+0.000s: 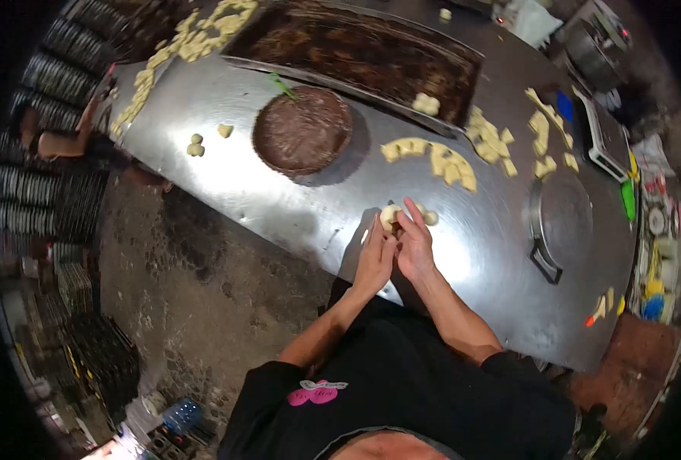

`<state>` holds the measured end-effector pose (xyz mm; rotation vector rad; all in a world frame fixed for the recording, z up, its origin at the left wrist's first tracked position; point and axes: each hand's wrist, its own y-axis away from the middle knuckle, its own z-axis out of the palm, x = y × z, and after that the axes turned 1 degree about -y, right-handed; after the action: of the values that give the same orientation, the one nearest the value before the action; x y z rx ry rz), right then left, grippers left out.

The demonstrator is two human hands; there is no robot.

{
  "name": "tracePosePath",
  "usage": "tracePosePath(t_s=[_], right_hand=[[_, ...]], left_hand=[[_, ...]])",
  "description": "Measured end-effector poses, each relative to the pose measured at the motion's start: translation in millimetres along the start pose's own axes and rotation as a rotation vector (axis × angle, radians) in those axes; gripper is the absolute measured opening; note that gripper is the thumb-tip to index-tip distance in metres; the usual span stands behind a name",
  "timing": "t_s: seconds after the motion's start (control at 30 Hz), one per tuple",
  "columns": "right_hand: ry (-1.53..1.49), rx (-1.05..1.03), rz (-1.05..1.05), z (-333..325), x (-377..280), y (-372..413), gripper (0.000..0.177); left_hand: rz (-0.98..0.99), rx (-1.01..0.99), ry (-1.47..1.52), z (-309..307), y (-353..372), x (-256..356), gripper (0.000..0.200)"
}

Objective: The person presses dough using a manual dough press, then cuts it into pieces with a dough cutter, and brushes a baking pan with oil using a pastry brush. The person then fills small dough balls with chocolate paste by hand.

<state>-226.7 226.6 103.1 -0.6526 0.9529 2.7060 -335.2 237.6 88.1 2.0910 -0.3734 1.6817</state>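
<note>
A pale dough ball (389, 217) sits at the fingertips of my two hands, over the near edge of the metal table. My left hand (376, 259) is closed against its near side, palm turned inward. The fingers of my right hand (414, 244) press on the ball from the right, with the index finger raised. Another dough ball (430, 218) lies on the table just beyond my right fingers. Farther off, cut dough pieces (452, 165) lie in a curved row. My fingers partly hide the held dough.
A round pan of brown paste (302, 130) with a green-handled tool (282, 84) stands left of centre. Behind it lies a long dark tray (340, 38). A round metal lid (567, 218) and a scale (603, 138) are at right. Another person (64, 142) works at far left.
</note>
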Motion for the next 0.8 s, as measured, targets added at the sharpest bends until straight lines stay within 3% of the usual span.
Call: tracePosePath(t_s=[0.07,0.17,0.2,0.27,0.3,0.37,0.4,0.47,0.5,0.73,0.77,0.8], right_hand=[[0.396,-0.169,-0.132,26,8,-32,0.052],[1.401,-0.336,-0.412,101,1,-80,0.055],[1.476,-0.502,-0.732,108,14,-110,0.055],[1.717,-0.76,-1.021,134,22,-139,0.054],[1.724,-0.771,-1.012,143,27,-153,0.054],[2.26,-0.963,-0.764,152,40,-176,0.046],[2.267,-0.976,-0.756,162,39,-175,0.046],[2.317,-0.932,-0.271,181,26,-166,0.045],[2.025,-1.017,-0.333,179,23,-176,0.046],[2.301,-0.961,-0.274,177,31,-174,0.049],[2.301,-0.957,-0.272,171,33,-180,0.049],[2.097,-0.948,-0.282,162,36,-192,0.049]], left_hand=[[0.177,0.092,-0.282,-26,1,4,0.06],[0.106,0.14,-0.137,-74,2,1,0.05],[0.068,0.14,-0.163,-91,3,-3,0.045],[0.034,0.226,-0.142,-121,3,-9,0.031],[-0.029,0.243,-0.094,-134,4,-13,0.03],[-0.101,0.266,-0.033,-160,9,-23,0.029],[-0.133,0.292,-0.039,-173,11,-29,0.029],[-0.176,0.319,-0.033,-192,15,-41,0.029],[-0.175,0.357,-0.054,-199,17,-45,0.029],[-0.19,0.3,0.116,-193,-5,-58,0.03],[-0.197,0.26,0.194,-185,-11,-61,0.029],[-0.197,0.255,0.192,-177,-18,-55,0.029]])
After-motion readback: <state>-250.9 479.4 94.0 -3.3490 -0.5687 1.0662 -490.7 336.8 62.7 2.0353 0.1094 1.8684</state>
